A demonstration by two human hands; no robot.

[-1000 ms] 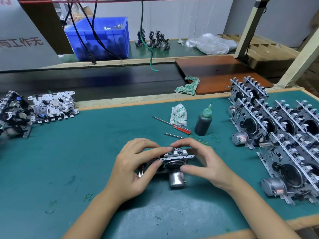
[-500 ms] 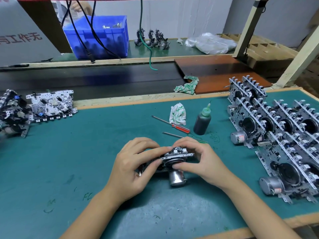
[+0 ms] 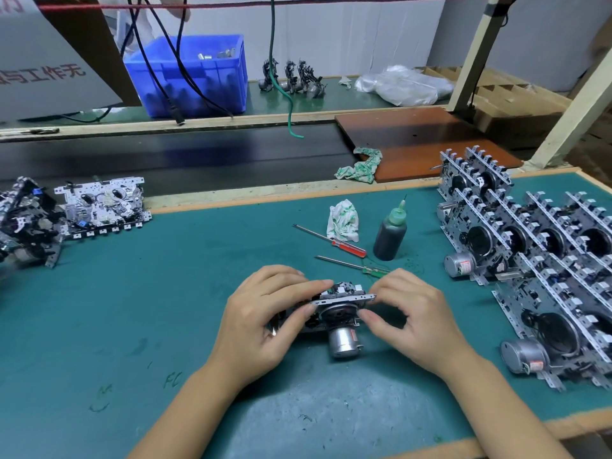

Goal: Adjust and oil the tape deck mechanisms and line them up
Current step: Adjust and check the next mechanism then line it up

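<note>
A tape deck mechanism (image 3: 341,308) is held up on its edge on the green bench (image 3: 139,309), in front of the oil bottle (image 3: 390,235). It is gripped by the left hand (image 3: 261,321), with the fingers curled over its top and the thumb pressed on its front. It is pinched at its other end by the right hand (image 3: 412,318), with bent fingers on the top edge and the thumb near the round black wheel. A silver motor (image 3: 342,341) is seen at the bottom of the held part. A red screwdriver (image 3: 331,241) and a green screwdriver (image 3: 356,267) are laid just left of the oil bottle, and a white rag (image 3: 342,220) is left behind them. Many finished mechanisms (image 3: 536,263) are lined up in rows to the right of the oil bottle. More mechanisms (image 3: 102,203) are piled far to its left. A blue bin (image 3: 195,74) is set well behind it.
</note>
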